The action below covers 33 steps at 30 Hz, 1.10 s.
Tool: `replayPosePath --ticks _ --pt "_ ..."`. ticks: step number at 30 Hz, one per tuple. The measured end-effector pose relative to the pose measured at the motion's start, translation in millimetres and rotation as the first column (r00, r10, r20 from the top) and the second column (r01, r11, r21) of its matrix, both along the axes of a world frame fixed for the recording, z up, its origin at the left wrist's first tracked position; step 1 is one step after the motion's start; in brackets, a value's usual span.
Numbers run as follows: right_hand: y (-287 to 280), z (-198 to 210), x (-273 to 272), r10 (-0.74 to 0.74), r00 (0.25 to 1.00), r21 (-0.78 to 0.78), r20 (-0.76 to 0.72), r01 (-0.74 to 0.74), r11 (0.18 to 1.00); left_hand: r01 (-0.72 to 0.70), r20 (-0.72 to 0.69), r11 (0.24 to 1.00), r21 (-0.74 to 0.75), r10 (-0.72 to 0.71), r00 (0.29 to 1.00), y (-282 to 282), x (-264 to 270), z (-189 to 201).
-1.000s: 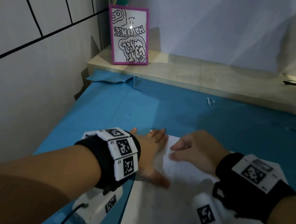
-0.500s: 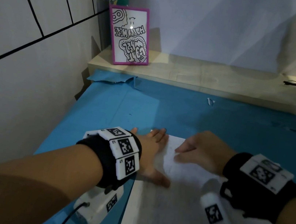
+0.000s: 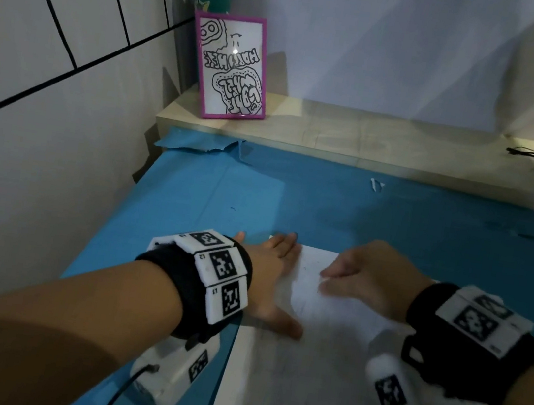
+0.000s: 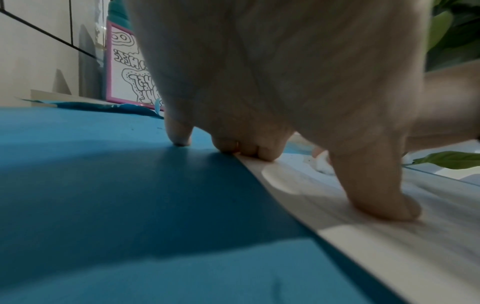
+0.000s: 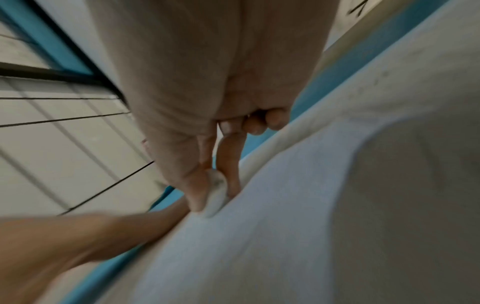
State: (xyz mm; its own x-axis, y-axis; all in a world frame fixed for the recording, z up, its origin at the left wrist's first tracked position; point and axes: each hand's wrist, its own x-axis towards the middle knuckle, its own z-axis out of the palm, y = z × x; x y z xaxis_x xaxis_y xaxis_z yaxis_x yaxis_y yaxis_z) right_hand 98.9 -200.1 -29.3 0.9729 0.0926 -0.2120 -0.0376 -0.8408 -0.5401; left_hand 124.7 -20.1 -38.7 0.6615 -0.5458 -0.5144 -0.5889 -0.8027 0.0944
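White paper lies flat on blue surface, under both hands. Pink-framed picture stands far ahead of left hand. Left hand spread flat, thumb and fingers pressing paper's left edge, little finger on surface. Right hand just beside it, pinching small white eraser, eraser tip touching paper.
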Motion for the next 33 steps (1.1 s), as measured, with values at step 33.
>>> replayPosePath --ticks 33 --pt "-10 2 20 -0.136 0.989 -0.029 0.052 0.138 0.990 -0.012 -0.009 1.000 -0.002 0.012 1.000 -1 -1 1"
